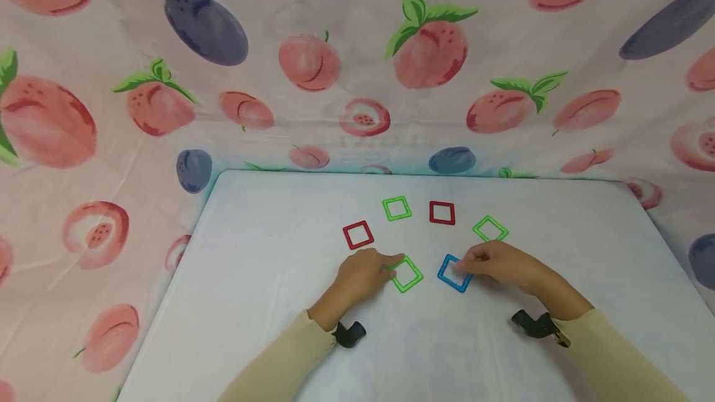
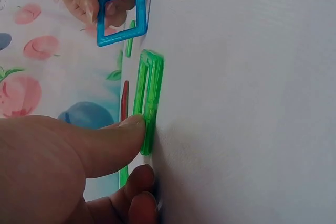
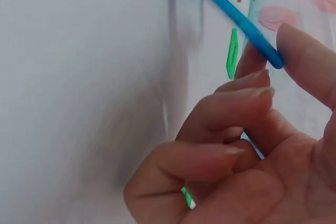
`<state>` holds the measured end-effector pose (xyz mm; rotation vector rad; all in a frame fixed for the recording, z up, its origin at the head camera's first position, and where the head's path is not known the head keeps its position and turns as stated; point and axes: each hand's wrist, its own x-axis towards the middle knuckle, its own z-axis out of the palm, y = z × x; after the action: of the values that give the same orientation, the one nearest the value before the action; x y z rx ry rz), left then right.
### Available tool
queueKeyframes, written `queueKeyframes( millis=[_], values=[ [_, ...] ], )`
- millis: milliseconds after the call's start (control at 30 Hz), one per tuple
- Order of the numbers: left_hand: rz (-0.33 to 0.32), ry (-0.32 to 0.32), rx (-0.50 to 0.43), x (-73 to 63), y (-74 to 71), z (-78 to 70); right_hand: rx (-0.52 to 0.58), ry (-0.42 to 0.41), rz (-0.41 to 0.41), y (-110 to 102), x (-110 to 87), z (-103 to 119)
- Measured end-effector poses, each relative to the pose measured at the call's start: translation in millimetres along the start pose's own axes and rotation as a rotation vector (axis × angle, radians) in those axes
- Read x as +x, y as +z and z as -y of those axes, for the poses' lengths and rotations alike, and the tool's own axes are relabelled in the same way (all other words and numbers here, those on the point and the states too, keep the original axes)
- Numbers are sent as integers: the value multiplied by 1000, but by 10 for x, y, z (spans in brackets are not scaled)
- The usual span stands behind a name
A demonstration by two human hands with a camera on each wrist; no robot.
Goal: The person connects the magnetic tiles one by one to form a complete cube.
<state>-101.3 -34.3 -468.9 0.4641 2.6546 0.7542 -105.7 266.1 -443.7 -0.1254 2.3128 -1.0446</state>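
In the head view my left hand (image 1: 363,275) holds the left corner of a green square frame (image 1: 413,284) between thumb and index finger. The left wrist view has the thumb on that green frame (image 2: 152,93), at the white tabletop; the index fingertip is hidden there. To its right, my right hand (image 1: 497,263) pinches a blue square frame (image 1: 443,265) between thumb and index finger. Both wrist views show the blue frame (image 3: 236,17) tilted and lifted off the surface, its shadow below. The other right fingers (image 3: 226,108) are curled beneath it.
Behind the hands, an arc of frames lies on the white table (image 1: 251,253): a red one (image 1: 354,226), a green one (image 1: 393,199), a second red one (image 1: 442,203) and another green one (image 1: 498,224) by the right hand. A fruit-printed cloth (image 1: 257,141) hangs behind.
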Motion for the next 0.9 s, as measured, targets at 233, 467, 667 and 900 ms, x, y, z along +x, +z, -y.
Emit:
queueKeyframes(
  millis=[233, 467, 667, 900],
  values=[
    [-4, 9, 10, -2, -16, -15, 174, -1, 21, -4, -19, -20],
    [18, 7, 2, -7, -7, -7, 267, 41, 37, 63, 29, 25],
    [25, 13, 1, 1, -6, 4, 311, 56, 59, 94, 100, 82],
    [25, 5, 3, -5, -26, -18, 342, 85, 72, 157, 188, 137]
  ],
)
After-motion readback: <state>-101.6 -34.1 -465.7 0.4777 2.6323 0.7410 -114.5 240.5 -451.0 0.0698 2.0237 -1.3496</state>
